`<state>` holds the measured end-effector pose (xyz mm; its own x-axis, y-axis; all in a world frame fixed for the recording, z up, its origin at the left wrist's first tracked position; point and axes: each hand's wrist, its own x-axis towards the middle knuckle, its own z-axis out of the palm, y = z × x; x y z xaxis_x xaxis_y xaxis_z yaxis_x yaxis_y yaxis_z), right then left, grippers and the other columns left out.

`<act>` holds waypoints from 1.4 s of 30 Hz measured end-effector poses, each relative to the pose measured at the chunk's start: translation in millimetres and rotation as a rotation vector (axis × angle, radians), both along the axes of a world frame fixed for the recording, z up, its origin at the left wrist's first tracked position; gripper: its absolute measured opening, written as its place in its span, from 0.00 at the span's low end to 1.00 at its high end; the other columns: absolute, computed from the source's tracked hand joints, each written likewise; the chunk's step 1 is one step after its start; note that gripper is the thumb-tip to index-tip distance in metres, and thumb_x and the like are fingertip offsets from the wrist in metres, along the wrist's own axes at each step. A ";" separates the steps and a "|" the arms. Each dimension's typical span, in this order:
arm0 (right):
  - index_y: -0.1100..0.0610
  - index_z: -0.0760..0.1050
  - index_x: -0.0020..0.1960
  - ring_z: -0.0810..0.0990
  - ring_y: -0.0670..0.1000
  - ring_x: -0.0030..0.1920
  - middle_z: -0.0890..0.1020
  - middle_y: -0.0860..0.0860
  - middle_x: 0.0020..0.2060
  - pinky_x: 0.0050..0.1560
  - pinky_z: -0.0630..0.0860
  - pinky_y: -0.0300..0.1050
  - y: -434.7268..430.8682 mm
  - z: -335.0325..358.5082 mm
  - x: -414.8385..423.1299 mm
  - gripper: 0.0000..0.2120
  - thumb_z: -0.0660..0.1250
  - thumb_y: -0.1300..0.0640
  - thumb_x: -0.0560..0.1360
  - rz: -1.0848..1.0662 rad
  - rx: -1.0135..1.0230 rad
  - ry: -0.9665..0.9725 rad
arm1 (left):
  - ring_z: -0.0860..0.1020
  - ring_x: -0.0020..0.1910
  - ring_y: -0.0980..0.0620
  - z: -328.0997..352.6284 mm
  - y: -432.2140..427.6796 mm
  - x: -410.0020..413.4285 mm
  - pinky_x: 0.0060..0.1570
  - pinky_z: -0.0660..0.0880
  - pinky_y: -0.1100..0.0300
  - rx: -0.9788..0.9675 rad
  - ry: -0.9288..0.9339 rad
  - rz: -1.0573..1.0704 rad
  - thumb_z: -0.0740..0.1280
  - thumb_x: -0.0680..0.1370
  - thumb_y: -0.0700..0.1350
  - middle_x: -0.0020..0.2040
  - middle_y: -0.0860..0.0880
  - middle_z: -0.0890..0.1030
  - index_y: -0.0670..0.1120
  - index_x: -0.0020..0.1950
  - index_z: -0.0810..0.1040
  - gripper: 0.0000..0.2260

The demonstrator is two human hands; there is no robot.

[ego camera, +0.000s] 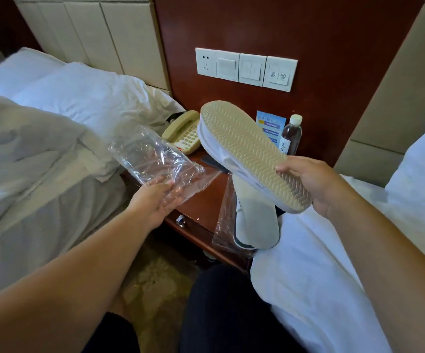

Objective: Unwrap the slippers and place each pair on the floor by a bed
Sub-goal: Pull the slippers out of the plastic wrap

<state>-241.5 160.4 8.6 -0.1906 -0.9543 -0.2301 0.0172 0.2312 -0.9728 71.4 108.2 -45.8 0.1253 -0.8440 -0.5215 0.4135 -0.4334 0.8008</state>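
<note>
My right hand (316, 186) grips the heel end of a white slipper pair (244, 149), held flat together with the beige ribbed sole facing up, above the nightstand. My left hand (155, 200) holds an empty clear plastic wrapper (153, 159), pulled off to the left of the slippers. A second pair of slippers (254, 220), still inside its clear plastic bag, lies on the nightstand's front right corner, partly over the edge and against the right bed.
The dark wooden nightstand (201, 205) stands between two white beds (40, 154) (321, 276). On it are a beige telephone (183, 133), a water bottle (291, 135) and a blue card (270, 126). Patterned carpet (155, 284) lies below, with my dark-trousered legs (221, 314) over it.
</note>
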 end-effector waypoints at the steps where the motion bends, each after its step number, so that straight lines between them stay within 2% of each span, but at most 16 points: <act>1: 0.53 0.85 0.42 0.84 0.50 0.32 0.86 0.52 0.36 0.28 0.76 0.38 -1.9 -2.8 -2.4 0.04 0.73 0.57 0.68 -0.017 0.003 -0.005 | 0.85 0.43 0.49 -6.6 -5.2 -5.3 0.43 0.82 0.51 0.013 -0.005 -0.032 0.66 0.78 0.34 0.46 0.44 0.85 0.44 0.62 0.75 0.14; 4: 0.55 0.84 0.46 0.84 0.50 0.32 0.86 0.52 0.37 0.27 0.75 0.37 -8.3 -11.1 -7.9 0.08 0.73 0.57 0.68 -0.045 0.033 -0.010 | 0.83 0.50 0.45 -24.8 -18.5 -19.8 0.40 0.81 0.49 0.065 -0.021 -0.133 0.69 0.78 0.42 0.52 0.44 0.80 0.44 0.63 0.75 0.14; 6: 0.55 0.84 0.47 0.84 0.51 0.32 0.86 0.53 0.38 0.28 0.75 0.38 -12.6 -16.1 -9.5 0.09 0.74 0.56 0.67 -0.047 0.047 -0.006 | 0.78 0.58 0.41 -35.7 -24.6 -25.5 0.44 0.80 0.45 0.138 -0.037 -0.197 0.73 0.75 0.49 0.57 0.43 0.76 0.47 0.60 0.75 0.17; 9: 0.53 0.84 0.42 0.84 0.51 0.34 0.86 0.53 0.38 0.31 0.76 0.39 -19.3 -23.6 -9.1 0.04 0.73 0.56 0.68 -0.024 0.063 0.009 | 0.67 0.70 0.39 -51.2 -31.7 -25.8 0.57 0.73 0.41 0.265 -0.086 -0.250 0.74 0.73 0.54 0.73 0.40 0.66 0.48 0.73 0.66 0.32; 11: 0.53 0.85 0.42 0.85 0.52 0.36 0.87 0.53 0.40 0.35 0.78 0.42 -24.1 -29.1 -6.3 0.05 0.74 0.55 0.67 -0.019 0.070 0.012 | 0.66 0.71 0.40 -57.8 -33.2 -25.8 0.57 0.72 0.42 0.308 -0.144 -0.223 0.74 0.72 0.55 0.75 0.42 0.64 0.49 0.75 0.64 0.34; 14: 0.54 0.85 0.42 0.85 0.53 0.37 0.87 0.54 0.40 0.37 0.80 0.43 -29.7 -35.4 3.5 0.04 0.74 0.56 0.67 0.004 0.074 0.012 | 0.73 0.66 0.45 -57.0 -33.4 -28.9 0.51 0.75 0.49 0.264 -0.261 -0.171 0.74 0.71 0.53 0.65 0.45 0.75 0.49 0.60 0.75 0.21; 17: 0.53 0.85 0.46 0.86 0.51 0.37 0.87 0.52 0.40 0.32 0.79 0.41 -32.8 -38.2 17.1 0.07 0.75 0.57 0.68 0.034 0.064 0.006 | 0.81 0.47 0.53 -47.4 -34.3 -34.1 0.48 0.80 0.53 0.142 -0.323 -0.174 0.73 0.71 0.52 0.46 0.46 0.80 0.49 0.58 0.78 0.18; 20: 0.51 0.84 0.49 0.87 0.50 0.40 0.87 0.49 0.41 0.34 0.80 0.41 -34.1 -36.0 31.3 0.10 0.76 0.55 0.68 0.061 0.034 0.021 | 0.82 0.39 0.56 -24.7 -33.1 -39.7 0.33 0.79 0.59 0.020 -0.316 -0.245 0.71 0.73 0.51 0.41 0.53 0.84 0.53 0.50 0.81 0.08; 23: 0.51 0.82 0.51 0.87 0.51 0.42 0.87 0.48 0.42 0.43 0.83 0.48 -33.4 -31.0 44.1 0.12 0.77 0.53 0.68 0.051 0.014 0.039 | 0.83 0.37 0.55 -1.1 -29.0 -42.5 0.35 0.79 0.59 -0.099 -0.273 -0.275 0.71 0.74 0.49 0.40 0.53 0.85 0.52 0.49 0.81 0.06; 26: 0.48 0.78 0.54 0.85 0.53 0.46 0.86 0.48 0.46 0.51 0.82 0.56 -30.7 -21.1 57.0 0.18 0.77 0.51 0.66 0.036 -0.001 0.074 | 0.83 0.37 0.53 21.1 -19.4 -45.1 0.36 0.78 0.58 -0.169 -0.256 -0.284 0.71 0.74 0.47 0.42 0.49 0.85 0.50 0.54 0.78 0.10; 28: 0.46 0.75 0.51 0.83 0.53 0.49 0.84 0.47 0.48 0.50 0.80 0.57 -27.7 -11.8 65.9 0.17 0.77 0.50 0.66 0.034 -0.010 0.092 | 0.84 0.39 0.51 35.0 -10.7 -47.0 0.35 0.79 0.58 -0.201 -0.253 -0.293 0.72 0.74 0.47 0.46 0.47 0.84 0.50 0.55 0.78 0.11; 32: 0.44 0.70 0.48 0.81 0.48 0.46 0.82 0.44 0.47 0.37 0.75 0.46 -17.9 8.7 85.8 0.15 0.76 0.51 0.70 0.049 -0.054 0.123 | 0.84 0.48 0.49 59.9 8.6 -48.5 0.44 0.82 0.51 -0.234 -0.282 -0.367 0.76 0.69 0.52 0.53 0.47 0.84 0.52 0.59 0.76 0.20; 35: 0.44 0.70 0.48 0.80 0.47 0.45 0.81 0.44 0.46 0.40 0.74 0.44 -7.0 19.7 102.1 0.16 0.75 0.55 0.70 0.068 -0.109 0.135 | 0.81 0.52 0.49 77.4 24.9 -49.5 0.48 0.81 0.45 -0.273 -0.308 -0.393 0.79 0.64 0.56 0.55 0.49 0.81 0.55 0.64 0.72 0.31; 37: 0.44 0.71 0.50 0.81 0.45 0.43 0.81 0.43 0.43 0.40 0.74 0.41 2.4 27.8 113.4 0.18 0.76 0.58 0.68 0.098 -0.154 0.111 | 0.80 0.48 0.49 85.9 34.8 -50.0 0.51 0.79 0.42 -0.302 -0.294 -0.370 0.80 0.62 0.57 0.54 0.49 0.81 0.55 0.66 0.69 0.36; 40: 0.49 0.75 0.53 0.83 0.41 0.37 0.82 0.41 0.37 0.34 0.76 0.36 16.9 41.7 125.7 0.19 0.75 0.61 0.65 0.187 -0.207 -0.054 | 0.81 0.42 0.50 94.6 45.6 -45.1 0.42 0.79 0.49 -0.333 -0.240 -0.322 0.81 0.62 0.54 0.56 0.46 0.81 0.53 0.68 0.66 0.39; 42: 0.52 0.75 0.56 0.84 0.45 0.42 0.83 0.46 0.42 0.38 0.77 0.39 24.5 50.6 130.2 0.20 0.75 0.60 0.65 0.252 -0.213 -0.141 | 0.84 0.42 0.52 99.9 49.4 -35.7 0.39 0.79 0.54 -0.344 -0.169 -0.300 0.82 0.62 0.53 0.54 0.47 0.83 0.53 0.67 0.66 0.39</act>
